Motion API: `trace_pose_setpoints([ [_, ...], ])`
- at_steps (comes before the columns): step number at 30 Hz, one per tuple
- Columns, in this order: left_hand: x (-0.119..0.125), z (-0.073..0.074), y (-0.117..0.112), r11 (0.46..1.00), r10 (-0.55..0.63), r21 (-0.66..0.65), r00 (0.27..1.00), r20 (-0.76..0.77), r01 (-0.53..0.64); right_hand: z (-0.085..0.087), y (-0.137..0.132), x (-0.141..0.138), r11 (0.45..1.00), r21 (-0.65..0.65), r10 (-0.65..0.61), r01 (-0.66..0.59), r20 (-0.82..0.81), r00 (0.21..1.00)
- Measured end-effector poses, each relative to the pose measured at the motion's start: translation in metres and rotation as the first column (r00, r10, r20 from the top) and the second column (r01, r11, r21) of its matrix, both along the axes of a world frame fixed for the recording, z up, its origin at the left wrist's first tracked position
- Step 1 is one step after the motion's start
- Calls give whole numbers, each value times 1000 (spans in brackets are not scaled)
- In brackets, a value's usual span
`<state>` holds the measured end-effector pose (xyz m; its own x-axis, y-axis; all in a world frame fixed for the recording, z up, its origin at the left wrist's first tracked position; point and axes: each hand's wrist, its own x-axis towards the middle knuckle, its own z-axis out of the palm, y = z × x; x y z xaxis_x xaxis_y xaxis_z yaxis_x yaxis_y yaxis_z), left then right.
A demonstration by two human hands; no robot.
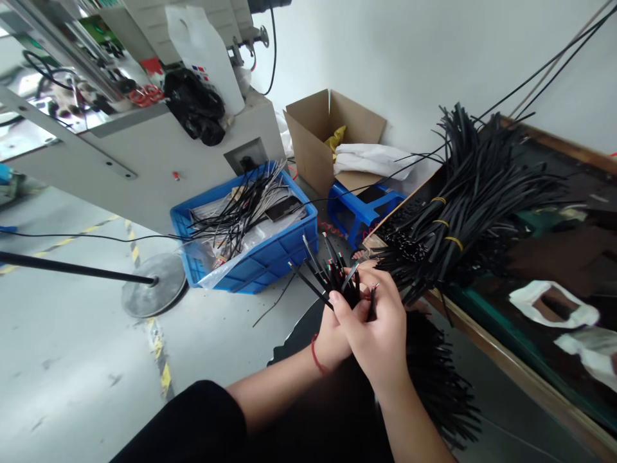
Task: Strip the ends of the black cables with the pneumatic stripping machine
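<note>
A bundle of black cables (348, 288) with stripped ends, showing small red, green and white wires, is held in front of me. My left hand (332, 334), with a red string at the wrist, wraps round the bundle from below. Over it lies my right hand (380, 315), closed on the same cable ends with its thumb across the front. Both hands overlap, so part of the left fingers is hidden. The far part of the bundle (441, 379) fans out beneath my right forearm.
Right, tied black cables (477, 173) lie on a wood-edged table (506, 395). Ahead stand a blue crate (255, 260) of wire scraps, an open cardboard box (308, 138) and a blue stool (361, 209). Left are a machine bench (159, 173) and a round stand base (154, 289).
</note>
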<state>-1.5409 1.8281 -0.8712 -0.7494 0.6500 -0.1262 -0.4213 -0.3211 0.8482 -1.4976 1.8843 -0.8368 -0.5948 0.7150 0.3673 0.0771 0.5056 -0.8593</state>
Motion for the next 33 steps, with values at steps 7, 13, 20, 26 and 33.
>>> trace_pose_setpoints([
  [7,0,2,-1,999,-15,49,998,65,11,-2,3,1,996,-82,42,-41,1,999],
  [13,-1,5,1,996,-58,78,988,144,47,-3,7,4,984,-141,112,-109,11,994],
  [20,4,2,-1,999,-1,48,986,166,-7,5,5,4,982,-154,99,-108,-67,993],
  [26,3,0,0,997,15,75,985,170,-29,5,3,-1,987,-147,58,-59,-14,998],
  [33,1,4,-1,998,-22,65,977,210,9,2,1,-3,983,-175,55,-52,13,998],
])
